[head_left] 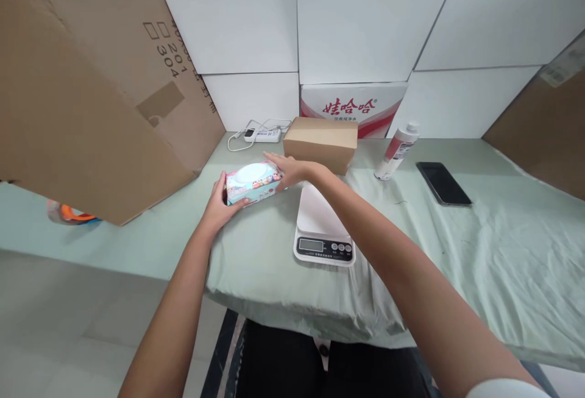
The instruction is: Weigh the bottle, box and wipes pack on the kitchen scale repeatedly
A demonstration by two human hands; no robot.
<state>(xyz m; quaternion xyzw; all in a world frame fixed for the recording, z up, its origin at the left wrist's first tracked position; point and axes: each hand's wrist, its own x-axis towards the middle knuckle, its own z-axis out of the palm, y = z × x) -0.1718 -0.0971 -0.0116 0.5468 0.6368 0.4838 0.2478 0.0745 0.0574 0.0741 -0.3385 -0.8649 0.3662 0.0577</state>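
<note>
A light-blue and pink pack of wet wipes (252,188) with a white oval lid is held between both my hands, at or just above the green cloth. My left hand (220,204) grips its left end, thumb along the front face. At the other end, my right hand (289,170) has its fingers over the top right corner and its thumb on the front. Right of the pack lies a white kitchen scale (320,218) with a grey display and round buttons; my right forearm passes over its right side. The display shows no digits I can read.
Behind the scale stands a brown cardboard box (322,142). A white power strip (263,135) with cables is at the back. To the right are a white and red bottle (397,151) and a black phone (443,183). A large carton (100,93) leans in from the left.
</note>
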